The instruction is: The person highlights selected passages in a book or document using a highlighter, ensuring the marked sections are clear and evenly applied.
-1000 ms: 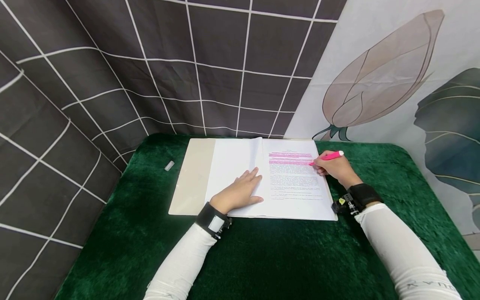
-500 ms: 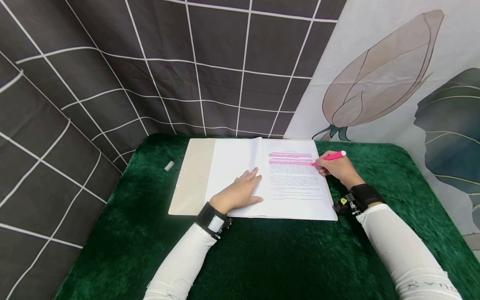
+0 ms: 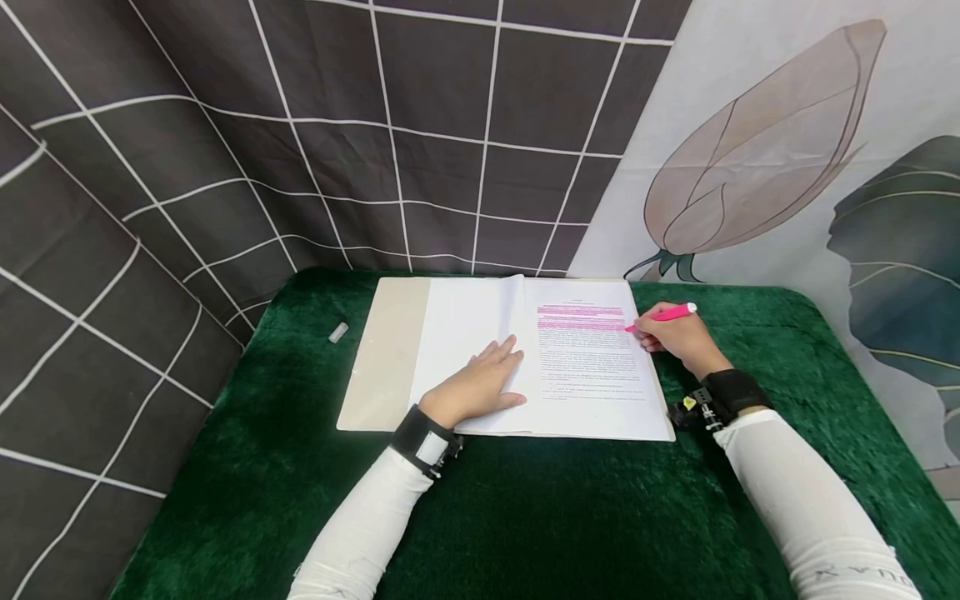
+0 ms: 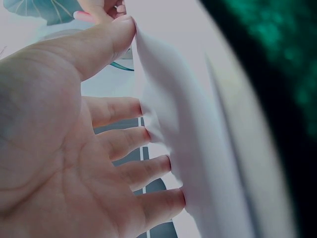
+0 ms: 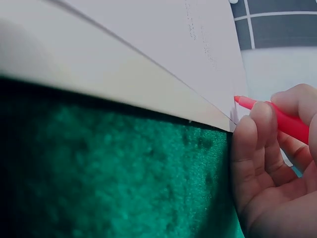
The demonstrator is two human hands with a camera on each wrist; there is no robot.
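Note:
My right hand [image 3: 681, 335] pinches a pink highlighter [image 3: 673, 312] with a white end. Its tip meets the right end of a pink-marked line on the printed page [image 3: 588, 417]. The right wrist view shows the fingers curled round the highlighter [image 5: 292, 124] near its tip, beside the paper's edge. Several upper lines of text bear pink marking; the lower lines are unmarked. My left hand [image 3: 480, 385] rests with fingers spread on the pages near the fold. In the left wrist view the left hand's fingertips [image 4: 163, 163] and thumb press the white paper.
The stapled-looking pages lie open in a cream folder [image 3: 381, 358] on a green plush cloth [image 3: 540, 517]. To the folder's left lies a small white piece [image 3: 338, 332], short and cap-like. A grey gridded curtain [image 3: 442, 158] hangs directly behind the table.
My right hand and the highlighter have shifted slightly right along the line to its end. The left hand and the folder stay where they were.

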